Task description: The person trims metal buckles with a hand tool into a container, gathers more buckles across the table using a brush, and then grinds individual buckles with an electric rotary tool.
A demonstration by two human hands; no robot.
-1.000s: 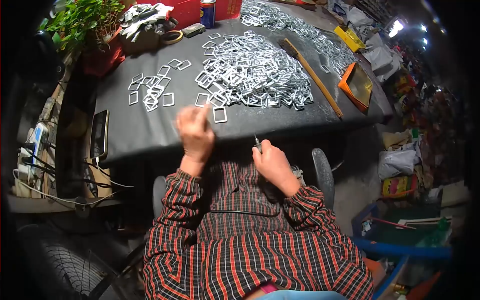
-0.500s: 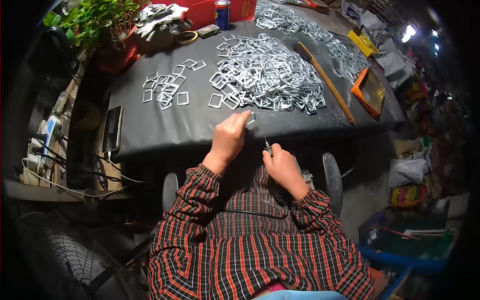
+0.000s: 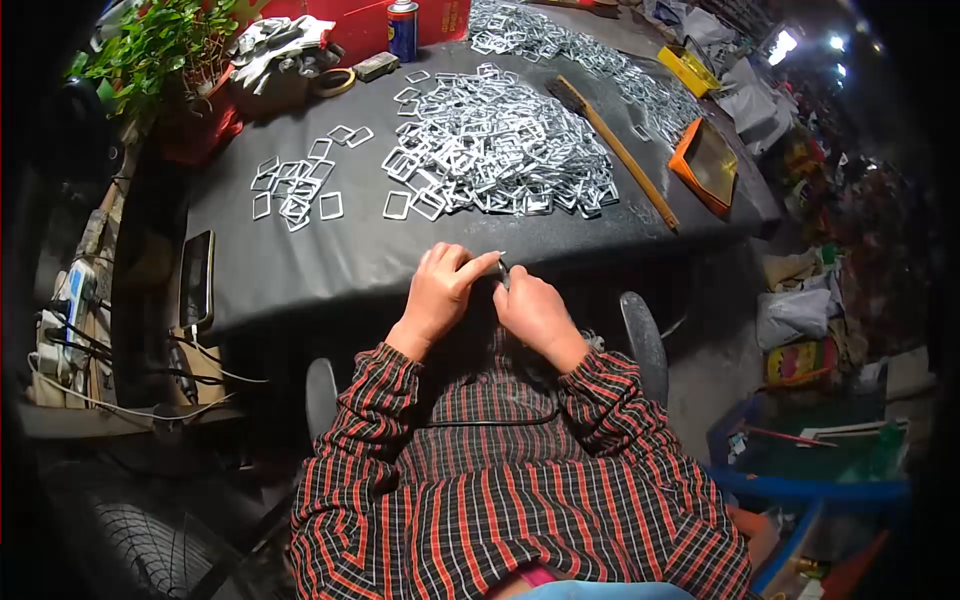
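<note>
My left hand [image 3: 441, 290] is closed, thumb and forefinger pinching a small metal frame, mostly hidden, at the table's front edge. My right hand [image 3: 533, 308] is wrapped round a slim pen-like tool [image 3: 503, 276], whose tip meets the frame by the left fingertips. Beyond the hands lies a large pile of square metal frames [image 3: 510, 145] on the black tabletop [image 3: 330, 245]. A smaller loose group of frames [image 3: 297, 185] lies to its left.
A wooden-handled brush [image 3: 625, 155] and an orange tray [image 3: 705, 165] lie right of the pile. A phone [image 3: 197, 280] sits at the left edge. Behind are a potted plant [image 3: 165, 60], gloves [image 3: 280, 45], tape [image 3: 334, 82] and a spray can [image 3: 402, 32].
My left hand has picked up a single frame from the near side of the pile and brought it right, against the tool in my right hand. The camera view has shifted slightly.
</note>
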